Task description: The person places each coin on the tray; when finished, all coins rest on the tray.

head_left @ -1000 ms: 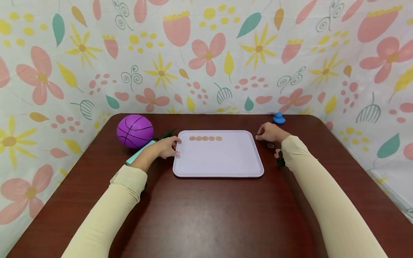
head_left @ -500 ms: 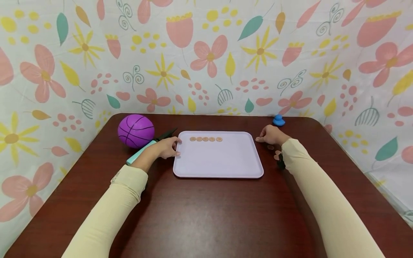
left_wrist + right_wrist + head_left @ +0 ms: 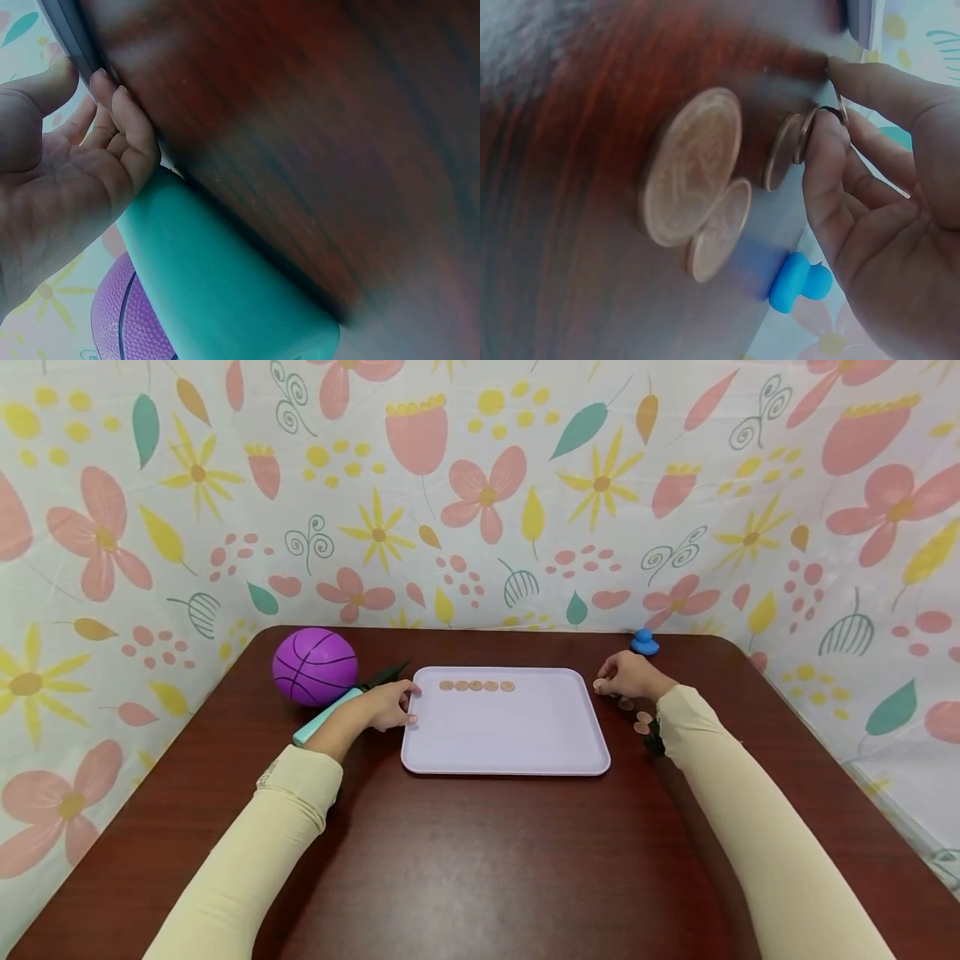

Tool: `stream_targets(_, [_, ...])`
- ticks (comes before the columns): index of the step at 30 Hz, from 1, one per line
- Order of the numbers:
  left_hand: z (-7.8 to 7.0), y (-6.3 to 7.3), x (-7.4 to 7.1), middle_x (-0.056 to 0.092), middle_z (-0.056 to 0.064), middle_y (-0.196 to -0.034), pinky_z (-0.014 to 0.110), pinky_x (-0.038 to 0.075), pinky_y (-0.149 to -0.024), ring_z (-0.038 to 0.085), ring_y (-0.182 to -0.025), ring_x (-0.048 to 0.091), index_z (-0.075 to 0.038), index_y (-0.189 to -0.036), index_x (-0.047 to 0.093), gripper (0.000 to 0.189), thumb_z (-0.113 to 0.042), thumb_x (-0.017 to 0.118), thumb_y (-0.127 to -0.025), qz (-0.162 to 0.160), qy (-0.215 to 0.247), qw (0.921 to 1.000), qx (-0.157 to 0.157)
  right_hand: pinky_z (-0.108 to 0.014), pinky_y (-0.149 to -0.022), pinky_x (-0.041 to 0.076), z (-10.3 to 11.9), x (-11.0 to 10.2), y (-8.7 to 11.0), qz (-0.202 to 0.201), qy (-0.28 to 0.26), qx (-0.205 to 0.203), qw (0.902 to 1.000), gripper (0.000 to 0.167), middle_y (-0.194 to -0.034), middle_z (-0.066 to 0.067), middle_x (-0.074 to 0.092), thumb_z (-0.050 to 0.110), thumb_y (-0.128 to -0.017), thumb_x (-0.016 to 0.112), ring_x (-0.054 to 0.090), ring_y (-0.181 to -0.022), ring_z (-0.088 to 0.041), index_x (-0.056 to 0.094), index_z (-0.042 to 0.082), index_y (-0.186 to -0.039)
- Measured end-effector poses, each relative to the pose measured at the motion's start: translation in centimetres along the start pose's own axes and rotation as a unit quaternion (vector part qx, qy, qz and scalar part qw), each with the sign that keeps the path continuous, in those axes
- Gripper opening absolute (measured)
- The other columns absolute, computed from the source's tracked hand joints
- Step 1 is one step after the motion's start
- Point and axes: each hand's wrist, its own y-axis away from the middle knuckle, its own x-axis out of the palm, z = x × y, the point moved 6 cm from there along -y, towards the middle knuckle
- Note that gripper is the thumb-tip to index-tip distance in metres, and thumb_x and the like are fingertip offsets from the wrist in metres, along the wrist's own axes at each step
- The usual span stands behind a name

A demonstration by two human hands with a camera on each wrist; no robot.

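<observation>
The right grip [image 3: 633, 676], nearly closed, pinches a coin [image 3: 599, 686], likely light, stiff and slippery, best held edgewise; the left grip [image 3: 387, 704] pinches the tray's [image 3: 506, 737] left rim.

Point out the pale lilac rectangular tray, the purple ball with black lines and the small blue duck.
Pale lilac tray [image 3: 506, 731], head view: bare middle of its surface.
Purple ball [image 3: 315, 667], head view: middle of its front.
Small blue duck [image 3: 645, 646], head view: its body.

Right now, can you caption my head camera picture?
Five coins in a row on the tray, left hand touching its edge.
</observation>
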Motion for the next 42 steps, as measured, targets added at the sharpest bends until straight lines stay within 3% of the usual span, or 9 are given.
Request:
stream_targets(7, [0.4, -0.2, 0.2, 0.052, 0.013, -0.110, 0.026, 0.047, -0.059, 0.021, -0.079, 0.052, -0.006, -0.142, 0.043, 0.052, -0.015, 0.066, -0.096, -0.001, 0.003, 1.0000, -0.004, -0.038, -0.071, 0.055, 0.0, 0.3, -0.3, 0.005, 0.035, -0.015, 0.9993, 0.029, -0.082, -0.008, 0.070, 0.019, -0.091, 0.072, 0.064, -0.074, -0.019, 0.070, -0.007, -0.104])
stream_targets(10, [0.3, -0.2, 0.2, 0.053, 0.013, -0.111, 0.027, 0.048, -0.059, 0.021, -0.080, 0.053, -0.006, -0.141, 0.044, 0.052, -0.015, 0.067, -0.096, -0.003, 0.004, 1.0000, -0.002, -0.039, -0.071, 0.056, 0.3, 0.0, -0.3, -0.003, 0.059, -0.022, 0.9980, 0.028, -0.077, -0.006, 0.070, 0.021, -0.091, 0.071, 0.065, -0.071, -0.018, 0.071, -0.005, -0.102])
stream_targets(14, [0.3, -0.1, 0.1, 0.052, 0.014, -0.112, 0.028, 0.050, -0.062, 0.023, -0.085, 0.054, -0.006, -0.141, 0.043, 0.052, -0.015, 0.066, -0.096, 0.001, 0.002, 1.0000, 0.000, -0.040, -0.071, 0.055, 1.1, -0.6, -0.2, -0.025, 0.050, -0.024, 0.9982, 0.028, -0.077, -0.005, 0.070, 0.023, -0.092, 0.070, 0.065, -0.070, -0.018, 0.072, -0.004, -0.101])
stream_targets(18, [0.3, 0.1, -0.1, 0.052, 0.014, -0.112, 0.028, 0.050, -0.062, 0.023, -0.085, 0.054, -0.006, -0.142, 0.042, 0.053, -0.015, 0.066, -0.096, 0.003, 0.001, 1.0000, -0.004, -0.037, -0.064, 0.053, 3.1, -0.7, -0.3, -0.041, 0.018, -0.039, 0.9982, 0.029, -0.081, -0.012, 0.070, 0.025, -0.092, 0.072, 0.063, -0.064, -0.025, 0.072, -0.002, -0.102])
stream_targets(22, [0.3, 0.1, -0.2, 0.052, 0.013, -0.112, 0.028, 0.050, -0.062, 0.023, -0.083, 0.053, -0.006, -0.143, 0.042, 0.053, -0.015, 0.066, -0.096, 0.003, 0.002, 1.0000, -0.007, -0.033, -0.054, 0.048, 5.5, -0.1, -0.7, -0.035, 0.026, -0.051, 0.9977, 0.027, -0.084, -0.013, 0.070, 0.026, -0.090, 0.073, 0.059, -0.058, -0.027, 0.072, 0.002, -0.104])
stream_targets(28, [0.3, -0.2, 0.0, 0.053, 0.013, -0.113, 0.029, 0.052, -0.064, 0.023, -0.090, 0.055, -0.006, -0.141, 0.043, 0.052, -0.015, 0.066, -0.096, 0.005, 0.001, 1.0000, 0.001, -0.034, -0.070, 0.050, 8.7, 1.5, -1.4, -0.020, 0.053, -0.080, 0.9952, 0.021, -0.092, -0.006, 0.070, 0.023, -0.088, 0.074, 0.060, -0.083, -0.020, 0.075, 0.005, -0.100])
stream_targets(42, [0.4, -0.2, 0.0, 0.052, 0.013, -0.110, 0.029, 0.051, -0.062, 0.022, -0.086, 0.054, -0.006, -0.141, 0.043, 0.051, -0.015, 0.066, -0.096, 0.004, 0.006, 1.0000, -0.001, -0.034, -0.076, 0.050, 14.2, 5.0, -2.9, 0.023, 0.066, -0.140, 0.9877, 0.018, -0.089, -0.002, 0.069, 0.023, -0.084, 0.078, 0.061, -0.085, -0.018, 0.074, 0.009, -0.096])
